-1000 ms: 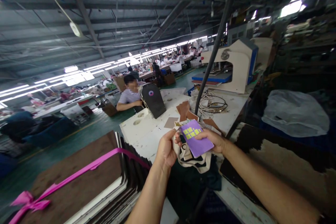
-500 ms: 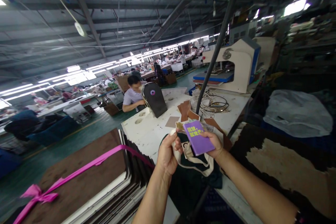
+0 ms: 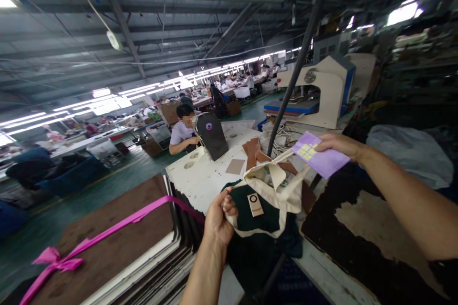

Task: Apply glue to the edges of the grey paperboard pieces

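A cream cloth tote bag (image 3: 291, 195) hangs with its mouth tilted up, some of its contents just visible inside. My left hand (image 3: 220, 214) is closed around one of its straps, left of the bag. Up to the right, my right hand (image 3: 338, 147) pinches a purple booklet (image 3: 327, 164) with yellow-green lettering, beyond the bag's far edge. Below the bag's mouth, framed by the strap loop, a small beige rectangular thing (image 3: 255, 207) with a dark ring lies against dark green cloth (image 3: 246, 224).
A stack of brown sheets (image 3: 118, 219) tied with pink ribbon (image 3: 132, 217) stands at left. On the white table (image 3: 211, 183) are brown leather pieces (image 3: 252, 150), cables and a dark machine cover (image 3: 212, 136). A person (image 3: 182, 133) sits behind it. A press machine (image 3: 329, 90) stands at back right.
My right hand has carried the purple booklet up and right, away from the bag. The bag's mouth and the beige thing now show more. My left hand has shifted slightly left and down, still holding the strap.
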Available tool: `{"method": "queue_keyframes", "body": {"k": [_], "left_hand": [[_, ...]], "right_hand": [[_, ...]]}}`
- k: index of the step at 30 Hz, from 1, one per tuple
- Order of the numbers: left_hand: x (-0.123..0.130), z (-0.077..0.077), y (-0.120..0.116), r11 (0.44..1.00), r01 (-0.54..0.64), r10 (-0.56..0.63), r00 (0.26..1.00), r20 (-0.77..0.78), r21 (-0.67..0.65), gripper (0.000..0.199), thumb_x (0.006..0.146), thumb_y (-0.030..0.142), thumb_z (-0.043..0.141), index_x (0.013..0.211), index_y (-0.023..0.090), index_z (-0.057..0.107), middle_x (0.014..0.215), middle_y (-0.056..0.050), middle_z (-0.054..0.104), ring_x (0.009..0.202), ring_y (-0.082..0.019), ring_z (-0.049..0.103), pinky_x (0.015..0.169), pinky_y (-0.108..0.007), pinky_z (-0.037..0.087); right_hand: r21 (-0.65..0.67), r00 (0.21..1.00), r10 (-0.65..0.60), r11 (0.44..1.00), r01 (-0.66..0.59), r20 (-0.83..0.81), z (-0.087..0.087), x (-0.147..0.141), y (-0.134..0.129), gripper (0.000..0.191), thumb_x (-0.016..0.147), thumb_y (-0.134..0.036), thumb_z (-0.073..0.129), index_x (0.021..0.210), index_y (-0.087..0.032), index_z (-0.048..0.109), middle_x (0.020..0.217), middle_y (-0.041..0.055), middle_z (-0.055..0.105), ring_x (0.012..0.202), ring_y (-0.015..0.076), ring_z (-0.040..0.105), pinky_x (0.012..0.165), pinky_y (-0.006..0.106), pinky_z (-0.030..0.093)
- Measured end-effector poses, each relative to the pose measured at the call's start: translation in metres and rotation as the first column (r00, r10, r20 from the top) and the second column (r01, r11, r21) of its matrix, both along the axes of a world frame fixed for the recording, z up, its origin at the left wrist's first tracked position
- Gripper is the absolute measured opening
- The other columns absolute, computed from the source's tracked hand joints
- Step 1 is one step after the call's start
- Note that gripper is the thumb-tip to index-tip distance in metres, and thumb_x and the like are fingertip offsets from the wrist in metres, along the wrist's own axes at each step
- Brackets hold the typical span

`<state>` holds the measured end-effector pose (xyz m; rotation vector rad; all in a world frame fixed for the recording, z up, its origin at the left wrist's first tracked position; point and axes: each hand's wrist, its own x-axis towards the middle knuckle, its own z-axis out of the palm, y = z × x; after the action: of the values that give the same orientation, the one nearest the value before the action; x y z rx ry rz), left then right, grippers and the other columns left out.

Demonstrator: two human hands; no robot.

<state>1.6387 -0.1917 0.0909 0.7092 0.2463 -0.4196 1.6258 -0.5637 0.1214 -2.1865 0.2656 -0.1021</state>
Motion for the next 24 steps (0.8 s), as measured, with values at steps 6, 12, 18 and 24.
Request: {"method": "queue_keyframes", "body": {"k": [6,12,18,24], "left_hand": [[-0.021,0.010,-0.022,0.987,0.150,-0.150,0.989,-0.010,0.065,0.013,0.088,0.012,0.051,0.100,0.007,0.052,0.062,0.006,0.041,0.040,0.002,0.031,0.036,-0.009,0.024],[-0.034,0.012,-0.035,0.963,0.189,-0.211,0.973,0.099,0.194,0.019,0.084,0.013,0.056,0.103,0.012,0.052,0.062,0.004,0.045,0.041,0.000,0.026,0.037,-0.011,0.019],[-0.044,0.016,-0.038,0.913,0.214,-0.291,0.939,0.185,0.347,0.027,0.080,0.020,0.063,0.102,0.014,0.051,0.054,0.005,0.044,0.038,-0.001,0.015,0.036,-0.015,0.007],[-0.063,0.013,-0.033,0.853,0.265,-0.372,0.913,0.167,0.450,0.027,0.081,0.027,0.060,0.103,0.014,0.049,0.051,0.006,0.044,0.037,-0.001,0.011,0.037,-0.016,0.005]], "right_hand": [[-0.440,0.998,-0.055,0.896,0.053,0.009,-0.017,0.011,0.030,0.017,0.074,-0.022,0.056,0.086,-0.011,0.062,0.112,0.0152,0.059,0.090,0.0225,0.058,0.078,0.035,0.040],[-0.430,0.978,0.201,0.889,-0.157,0.059,-0.018,-0.013,0.096,0.023,0.079,-0.031,0.047,0.092,-0.019,0.062,0.081,0.0037,0.065,0.070,0.0149,0.057,0.060,0.024,0.034],[-0.383,0.948,0.318,0.879,-0.285,0.024,-0.054,0.029,0.132,0.008,0.075,-0.022,0.057,0.076,-0.016,0.063,0.078,0.0063,0.064,0.068,0.0143,0.056,0.062,0.026,0.038],[-0.224,0.952,0.306,0.930,-0.292,0.027,-0.082,0.080,0.141,0.028,0.083,-0.041,0.061,0.084,-0.013,0.062,0.082,0.0040,0.062,0.080,0.0150,0.059,0.079,0.035,0.049]]}}
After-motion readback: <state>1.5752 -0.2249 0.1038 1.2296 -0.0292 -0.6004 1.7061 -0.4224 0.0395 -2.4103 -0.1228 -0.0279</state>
